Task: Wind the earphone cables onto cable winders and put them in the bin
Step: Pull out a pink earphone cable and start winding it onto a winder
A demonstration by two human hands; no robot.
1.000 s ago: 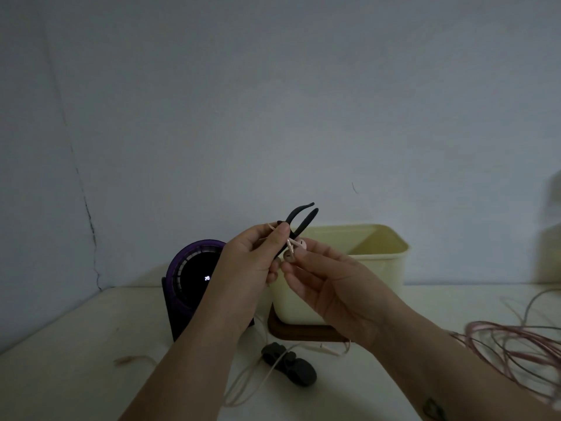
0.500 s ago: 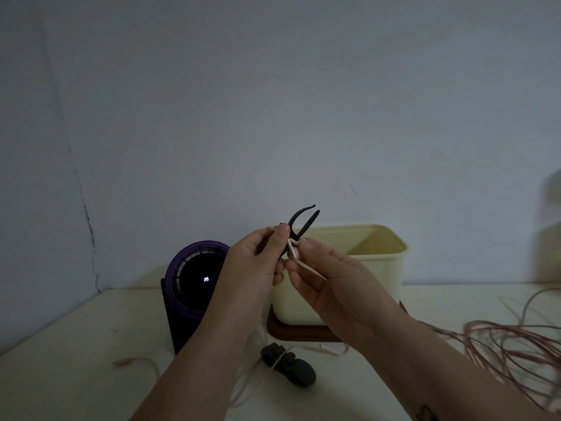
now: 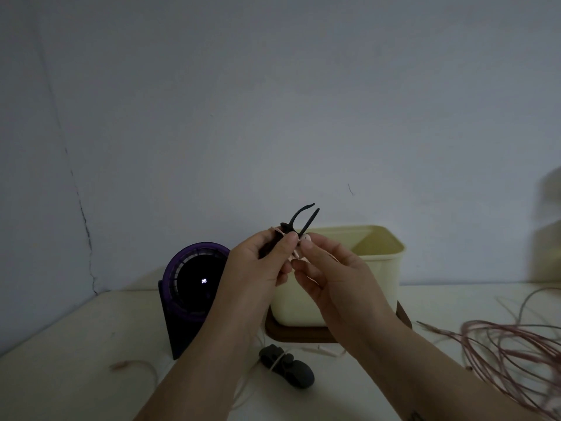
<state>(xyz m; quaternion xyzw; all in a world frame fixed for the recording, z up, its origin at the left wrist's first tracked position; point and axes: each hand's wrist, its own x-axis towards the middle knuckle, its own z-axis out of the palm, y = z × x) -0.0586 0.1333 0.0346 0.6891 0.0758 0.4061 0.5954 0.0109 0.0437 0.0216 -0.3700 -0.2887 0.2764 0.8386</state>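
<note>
My left hand [image 3: 261,268] pinches a black cable winder [image 3: 299,221] whose two thin prongs stick up above my fingers. My right hand [image 3: 331,275] touches it from the right and holds the pale pink earphone cable [image 3: 296,253] against the winder. Both hands are raised in front of the cream bin [image 3: 382,268], which stands on a dark wooden base at the back of the table. Other dark winders [image 3: 287,366] lie on the table below my hands, with a pale cable running across them.
A purple round device [image 3: 194,281] with a dark lit display stands left of the bin. A loose tangle of pink cables [image 3: 510,354] spreads over the right of the table. A thin pale cable [image 3: 133,364] lies at front left. The wall is close behind.
My right hand has drawn in closer to the winder, and the length of cable seen sticking out below it half a second ago is now tucked between my fingers. The left hand has hardly moved.
</note>
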